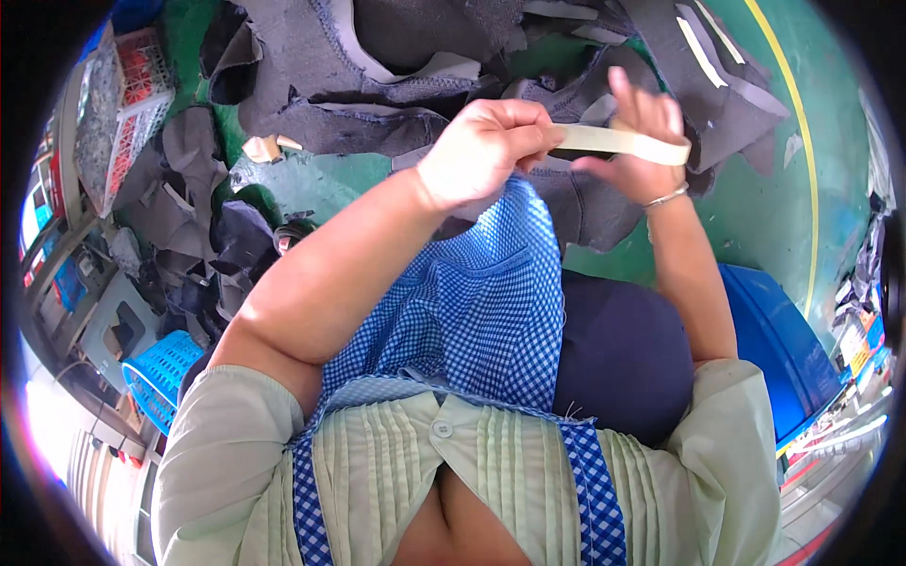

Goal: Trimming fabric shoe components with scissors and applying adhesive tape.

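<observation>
My left hand (491, 146) is closed, with thumb and forefinger pinching one end of a flat cream strip (595, 139) that looks like masking tape. From there the strip runs across to my right hand (645, 132) and bends at its outer side. The fingers of that hand are stretched up and apart, slightly blurred. Whether the strip sticks to the skin or only lies against it, I cannot tell. Beneath both hands lie dark grey fabric pieces (415, 38) with rough, stitched edges. Two pale strips (700, 52) rest on the fabric at the far right.
A red and white plastic crate (143, 94) stands at the far left, above a light blue basket (160, 373). Dark scraps (184, 236) are heaped nearby. A crumpled cream piece (269, 148) lies on the green floor (755, 217). To my right is a blue bin (769, 340).
</observation>
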Demonstrator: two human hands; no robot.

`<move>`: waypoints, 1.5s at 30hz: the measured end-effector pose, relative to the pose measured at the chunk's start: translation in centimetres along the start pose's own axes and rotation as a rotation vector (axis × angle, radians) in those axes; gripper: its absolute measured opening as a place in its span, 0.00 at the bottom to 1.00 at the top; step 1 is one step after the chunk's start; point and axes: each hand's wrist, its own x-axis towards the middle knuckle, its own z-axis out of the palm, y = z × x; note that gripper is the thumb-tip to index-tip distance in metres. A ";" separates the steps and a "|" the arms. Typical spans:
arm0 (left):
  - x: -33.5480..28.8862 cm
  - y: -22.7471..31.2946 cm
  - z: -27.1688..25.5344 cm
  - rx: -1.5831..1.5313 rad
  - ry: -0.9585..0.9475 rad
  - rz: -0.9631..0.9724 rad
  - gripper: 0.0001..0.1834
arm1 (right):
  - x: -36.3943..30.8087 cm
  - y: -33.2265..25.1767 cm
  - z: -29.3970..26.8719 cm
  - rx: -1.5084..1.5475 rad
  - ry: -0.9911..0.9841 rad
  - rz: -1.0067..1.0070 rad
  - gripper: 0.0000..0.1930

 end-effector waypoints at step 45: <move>4.0 7.9 6.3 2.480 0.309 0.796 0.22 | -6.5 9.8 -13.4 -0.653 0.351 0.220 0.10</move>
